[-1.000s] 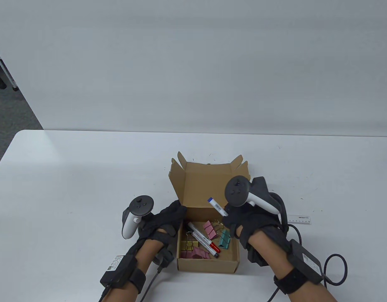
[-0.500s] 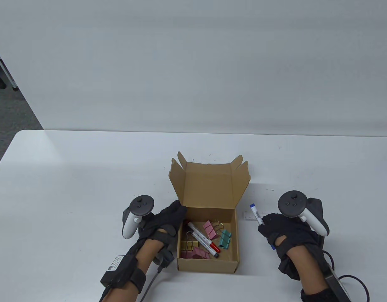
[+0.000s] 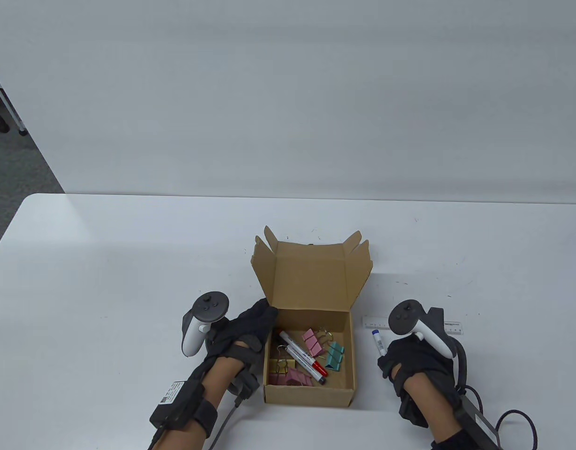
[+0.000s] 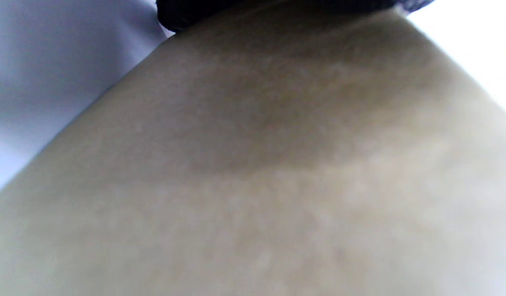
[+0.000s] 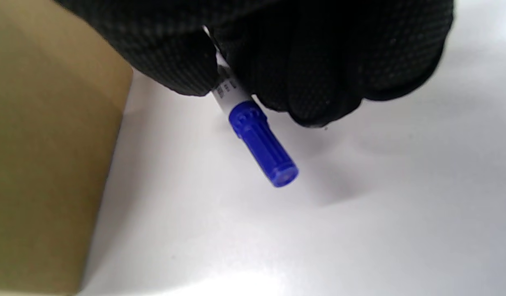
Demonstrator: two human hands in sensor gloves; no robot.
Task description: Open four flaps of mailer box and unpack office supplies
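The brown mailer box (image 3: 311, 394) stands with its flaps and lid (image 3: 311, 276) raised. Inside lie a red-capped marker (image 3: 302, 358) beside a second marker, pink binder clips (image 3: 312, 341), a teal clip (image 3: 335, 355) and more clips (image 3: 288, 373). My left hand (image 3: 245, 328) lies along the box's left wall with its fingers stretched out; the left wrist view shows only blurred cardboard (image 4: 253, 164). To the right of the box my right hand (image 3: 409, 363) grips a blue-capped marker (image 3: 378, 341) low over the table. In the right wrist view the marker's blue cap (image 5: 263, 144) sticks out below the gloved fingers (image 5: 318, 61), beside the box wall (image 5: 43, 164).
A clear ruler (image 3: 376, 322) lies on the white table (image 3: 128, 281) just behind my right hand. Cables trail from both wrists toward the near edge. A white wall panel rises behind the table's far edge.
My right hand carried the blue marker from above the box out to the right, then down and nearer to the table edge. The left hand and box stayed still.
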